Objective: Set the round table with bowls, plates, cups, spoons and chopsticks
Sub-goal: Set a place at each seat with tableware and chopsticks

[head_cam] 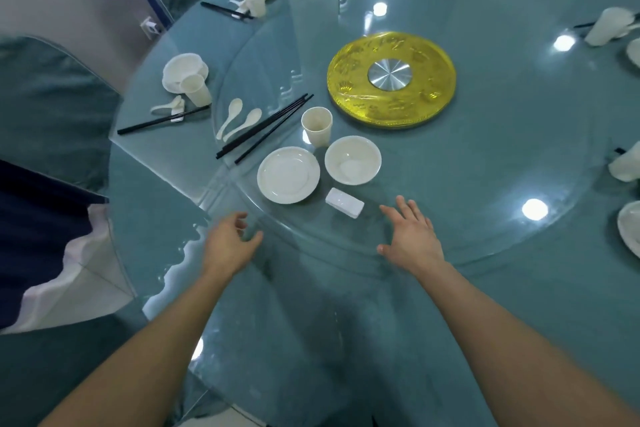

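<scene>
Table top (485, 184): clear glass, glossy, lamp glare, over matt teal cloth. Plate (288, 174), bowl (352, 159), cup (316, 126), spoons (239, 118): smooth white, looked ceramic, soft sheen. Chopsticks (265, 126): black, semi-gloss. Centre disc (391, 80): shiny gold rim, brushed-metal hub. Chair covers (52, 104): matt fabric.

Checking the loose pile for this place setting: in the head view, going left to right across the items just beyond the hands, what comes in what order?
Two spoons → black chopsticks → plate → bowl. The cup and the small white block overlap the plate and bowl in this direction, so they are left out.
</scene>
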Action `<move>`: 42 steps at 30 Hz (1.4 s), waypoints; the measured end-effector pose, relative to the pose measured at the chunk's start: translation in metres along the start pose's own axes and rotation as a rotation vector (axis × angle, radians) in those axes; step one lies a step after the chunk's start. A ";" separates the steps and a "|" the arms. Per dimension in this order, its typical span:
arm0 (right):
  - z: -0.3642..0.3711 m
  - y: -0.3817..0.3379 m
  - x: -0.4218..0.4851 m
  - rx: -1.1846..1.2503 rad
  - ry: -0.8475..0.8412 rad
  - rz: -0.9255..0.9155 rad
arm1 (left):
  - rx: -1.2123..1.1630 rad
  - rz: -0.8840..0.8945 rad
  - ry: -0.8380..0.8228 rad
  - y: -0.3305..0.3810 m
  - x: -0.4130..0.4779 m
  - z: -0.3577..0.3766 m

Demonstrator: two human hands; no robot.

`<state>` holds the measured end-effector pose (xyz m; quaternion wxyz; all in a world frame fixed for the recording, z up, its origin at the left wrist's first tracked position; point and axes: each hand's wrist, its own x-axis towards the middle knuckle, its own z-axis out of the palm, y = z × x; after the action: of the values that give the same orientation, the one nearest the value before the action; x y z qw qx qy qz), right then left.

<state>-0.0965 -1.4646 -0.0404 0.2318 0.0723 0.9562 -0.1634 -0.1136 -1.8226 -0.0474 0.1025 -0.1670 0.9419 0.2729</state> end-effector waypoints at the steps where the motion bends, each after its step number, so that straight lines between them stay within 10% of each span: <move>1: -0.001 0.001 -0.001 0.008 -0.003 0.011 | -0.099 -0.060 0.065 0.009 0.006 0.000; 27: -0.016 0.033 0.001 0.060 -0.003 0.073 | -0.391 -0.185 0.021 0.072 0.059 0.031; 42: 0.002 -0.025 -0.032 0.225 0.373 0.103 | -0.269 -0.190 -0.001 0.073 0.062 0.026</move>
<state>-0.0725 -1.4903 -0.0199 0.0492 0.1753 0.9534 -0.2407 -0.1953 -1.7660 -0.0515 0.1050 -0.2674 0.8767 0.3859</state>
